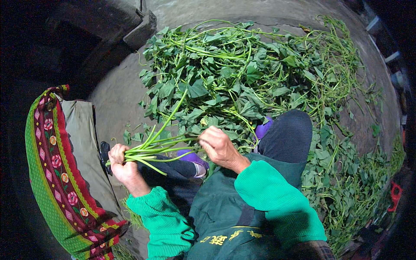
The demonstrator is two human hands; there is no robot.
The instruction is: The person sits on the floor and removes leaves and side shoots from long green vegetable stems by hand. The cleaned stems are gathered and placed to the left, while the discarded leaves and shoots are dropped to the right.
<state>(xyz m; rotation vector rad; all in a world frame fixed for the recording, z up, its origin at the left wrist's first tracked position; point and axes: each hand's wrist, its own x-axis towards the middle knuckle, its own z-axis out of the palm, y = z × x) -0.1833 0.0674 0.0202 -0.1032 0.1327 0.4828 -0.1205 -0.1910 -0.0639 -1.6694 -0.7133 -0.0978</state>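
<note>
My left hand (123, 162) is closed around a bunch of long green leaf stalks (149, 149), which fan out to the right and upward from the fist. My right hand (218, 146) is at the right ends of several stalks, with its thumb and fingers together; whether it pinches one is hidden. Beyond both hands lies a wide heap of leafy green vines (208, 81) on the floor, its near edge reaching my purple shoes (191, 157). Green ribbed sleeves cover both forearms, above a dark green apron (217, 208) bearing yellow writing.
A flowered red and green cloth (58, 162) hangs over a grey-covered seat or box at the left. More vines (344, 195) spread along the right side. A block-like concrete edge (141, 32) stands at the upper left. Some thin green stems lie at the lower left.
</note>
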